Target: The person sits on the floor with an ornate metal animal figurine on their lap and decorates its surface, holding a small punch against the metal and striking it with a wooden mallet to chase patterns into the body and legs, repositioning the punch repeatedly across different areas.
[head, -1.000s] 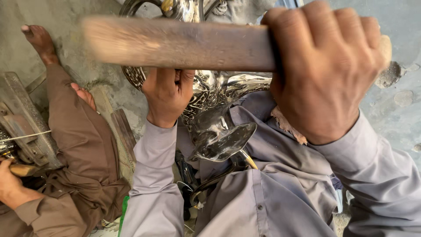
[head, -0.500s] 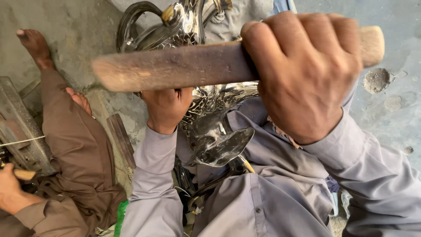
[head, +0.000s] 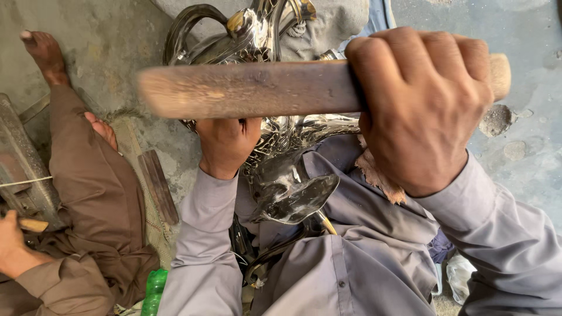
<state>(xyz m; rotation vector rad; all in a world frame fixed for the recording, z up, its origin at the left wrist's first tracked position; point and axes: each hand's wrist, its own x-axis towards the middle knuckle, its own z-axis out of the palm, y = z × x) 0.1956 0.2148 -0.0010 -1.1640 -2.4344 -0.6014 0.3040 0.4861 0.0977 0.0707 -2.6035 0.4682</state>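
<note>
Right grip: the right hand (head: 424,111) is clenched in a full fist round a thick wooden handle (head: 252,88), near its far end, with the handle lying level and close under the camera.
Left grip: the left hand (head: 227,143) is closed on the polished metal vessel (head: 275,134), fingers wrapped about its ornate middle and bracing it.
Vessel: a shiny, chased silver-coloured piece with a curved handle loop (head: 187,29) at its upper left and a flared round foot (head: 295,199) turned toward the person's body; it lies on its side across the lap, directly below the wooden handle.
Tool head: out of view, so whether this is a mallet or a hammer cannot be told.
Progress: the vessel is already formed, patterned and bright. No fresh marks can be made out, and how much work is left cannot be read.
Below the vessel: grey shirt sleeves and lap, with a scrap of brown leather (head: 380,175) to the vessel's right.
Left of the vessel: a co-worker in brown clothes (head: 99,199) sits on the concrete floor (head: 527,35), one hand (head: 12,246) holding a small wooden-handled tool (head: 32,225).
Lower left of the vessel: a green plastic bottle (head: 153,289).
</note>
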